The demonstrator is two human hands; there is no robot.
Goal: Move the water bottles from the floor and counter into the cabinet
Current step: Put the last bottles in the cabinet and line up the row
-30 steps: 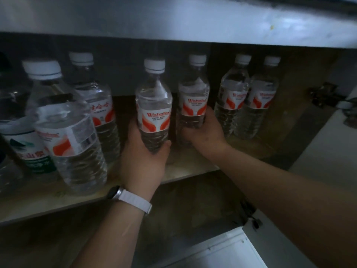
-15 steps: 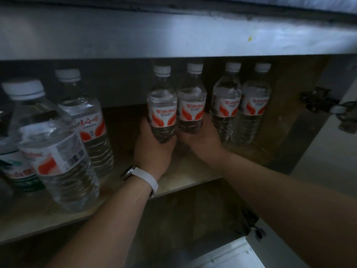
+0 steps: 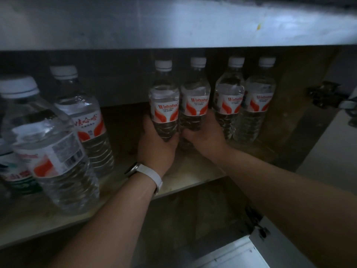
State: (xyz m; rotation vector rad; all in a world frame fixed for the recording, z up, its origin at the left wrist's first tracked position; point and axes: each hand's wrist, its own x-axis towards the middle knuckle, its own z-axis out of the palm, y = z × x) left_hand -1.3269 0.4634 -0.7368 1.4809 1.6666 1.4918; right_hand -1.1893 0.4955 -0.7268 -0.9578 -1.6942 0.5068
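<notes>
Two water bottles going side by side onto the shelf in the cabinet.

The left hand is gripping the lower body of the left bottle, fingers curled round it, and the right hand is gripping the right bottle the same way. Both bottles are standing upright and touching each other, far back on the shelf, just left of the standing pair by the right wall. The hands are hiding the bases, so I cannot tell whether they are resting on the shelf. Letting go before they sit flat would likely be tipping them. The right knuckles are sitting just beside the standing pair and could be knocking it on the way out. The left forearm could be brushing the big bottle near the shelf's front edge.
</notes>
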